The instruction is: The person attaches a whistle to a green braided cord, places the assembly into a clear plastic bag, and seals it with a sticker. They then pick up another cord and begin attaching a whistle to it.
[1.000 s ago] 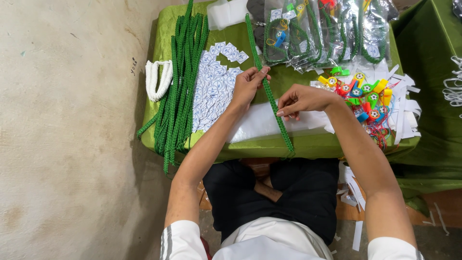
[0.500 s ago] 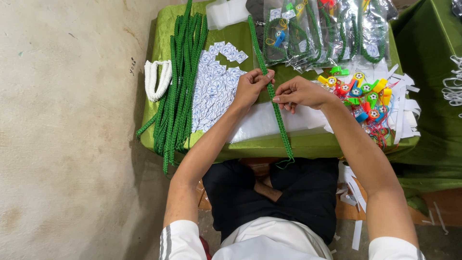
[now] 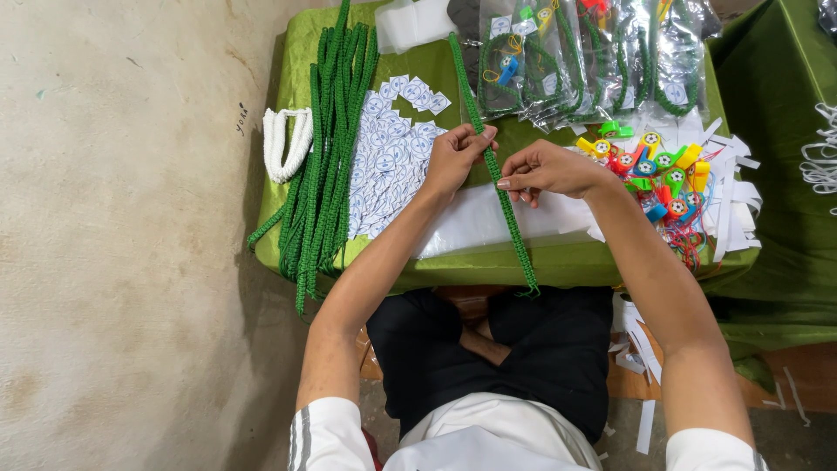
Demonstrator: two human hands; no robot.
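Observation:
A single green braided cord runs from the table's far side down over the near edge. My left hand pinches it near the middle of the low green-covered table. My right hand grips the same cord just below, thumb and fingers closed around it. Under both hands lies a stack of clear plastic bags. To the left of my left hand is a spread of small round white stickers.
A bundle of many green cords lies along the table's left side, with a white cord loop beside it. Colourful toy whistles and white paper strips sit at right. Packed bags with cords lie at the back. Concrete floor at left.
My right hand has slid up the cord toward my left hand, and the cord's lower part has swung slightly left. The cord's end now hangs further over the table's edge.

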